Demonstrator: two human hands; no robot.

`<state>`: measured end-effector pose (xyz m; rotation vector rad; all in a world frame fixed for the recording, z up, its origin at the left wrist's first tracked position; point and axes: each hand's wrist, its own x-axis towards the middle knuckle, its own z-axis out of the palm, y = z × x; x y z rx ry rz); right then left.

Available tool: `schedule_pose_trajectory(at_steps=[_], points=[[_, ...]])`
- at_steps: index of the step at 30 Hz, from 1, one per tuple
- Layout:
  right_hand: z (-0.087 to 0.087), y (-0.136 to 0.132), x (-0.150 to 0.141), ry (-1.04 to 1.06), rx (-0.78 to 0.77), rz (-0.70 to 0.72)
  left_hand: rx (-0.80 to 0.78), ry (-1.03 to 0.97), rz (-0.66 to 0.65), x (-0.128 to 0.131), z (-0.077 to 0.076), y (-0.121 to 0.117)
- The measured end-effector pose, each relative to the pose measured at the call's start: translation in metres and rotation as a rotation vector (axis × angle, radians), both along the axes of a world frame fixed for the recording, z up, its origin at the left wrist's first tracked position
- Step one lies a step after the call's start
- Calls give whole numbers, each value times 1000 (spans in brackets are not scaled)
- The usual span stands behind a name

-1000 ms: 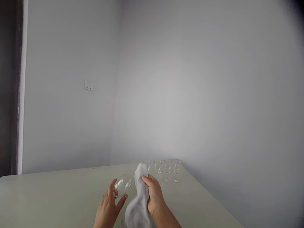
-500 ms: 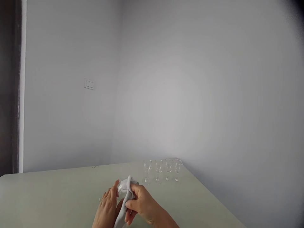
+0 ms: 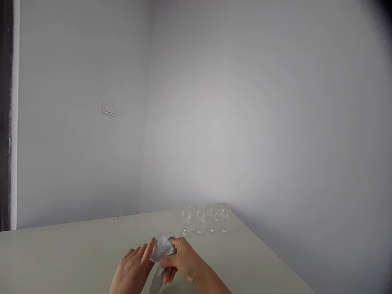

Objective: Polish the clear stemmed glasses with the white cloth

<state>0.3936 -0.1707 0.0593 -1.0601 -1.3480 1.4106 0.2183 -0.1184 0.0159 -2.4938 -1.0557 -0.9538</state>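
Low in the head view, my left hand (image 3: 134,266) is closed around the side of a clear wine glass (image 3: 153,254), tilted so that its bowl lies between my hands. A light grey cloth (image 3: 158,279) is bunched at the bowl, seemingly inside it, and its tail hangs down between my hands. My right hand (image 3: 185,260) pinches the cloth at the bowl's right side, thumb toward me. My fingers and the cloth hide the glass's stem and foot.
Several clear wine glasses (image 3: 199,216) stand upright in a row near the far right corner of the pale green table (image 3: 73,253). Grey walls (image 3: 245,122) meet behind the table. A switch plate (image 3: 109,108) is on the left wall, and a dark door edge (image 3: 5,122) shows far left.
The cloth has gone from a fold over the rim to a bunch within the bowl. My left hand has shifted slightly left and turned. The view has swung a little to the right.
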Motion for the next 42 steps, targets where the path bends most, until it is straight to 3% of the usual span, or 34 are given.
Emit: schedule_pose_trajectory(at_steps=[2,4,7,9,11,12,14,16,18,20,23,25,28,30,31,33,34,37,39,40,42], points=[[5,-3,10,-77,38,55,-268,-51,-3,2,4,-1],[14,-9,21,-159,42,129,-631,-137,-80,5,14,-4],[31,-20,36,-276,48,278,-1205,-215,-444,4,34,-15],[41,-27,41,-312,88,328,-1408,-214,-673,2,44,-21],[46,-31,42,-286,94,332,-1392,-213,-736,0,48,-24],[46,-31,41,-258,77,318,-1311,-218,-681,0,48,-24],[44,-27,38,-174,53,231,-993,-228,-442,1,46,-21],[40,-21,34,-45,61,78,-561,-195,-201,2,43,-18],[35,-14,29,81,58,-24,-227,-129,-92,3,42,-17],[31,-9,27,144,52,-34,-114,-85,-81,2,45,-17],[32,-12,29,105,90,58,-287,-145,-80,1,54,-22],[38,-18,34,39,119,140,-617,-236,-149,1,61,-26],[50,-30,43,-53,95,287,-1191,-352,-445,2,67,-31],[56,-35,48,-74,69,348,-1387,-420,-620,4,69,-34],[58,-36,50,-72,68,347,-1410,-441,-641,6,69,-36],[60,-36,50,-60,83,291,-1319,-420,-532,9,69,-38],[59,-34,48,-51,93,240,-1179,-386,-425,10,68,-40],[50,-25,36,39,96,52,-487,-239,-137,11,65,-42],[43,-20,23,174,61,-47,-82,-131,-56,8,62,-42],[40,-18,17,239,41,-77,35,-84,-38,6,61,-41],[36,-17,7,318,28,-87,110,-25,-21,1,63,-37]])
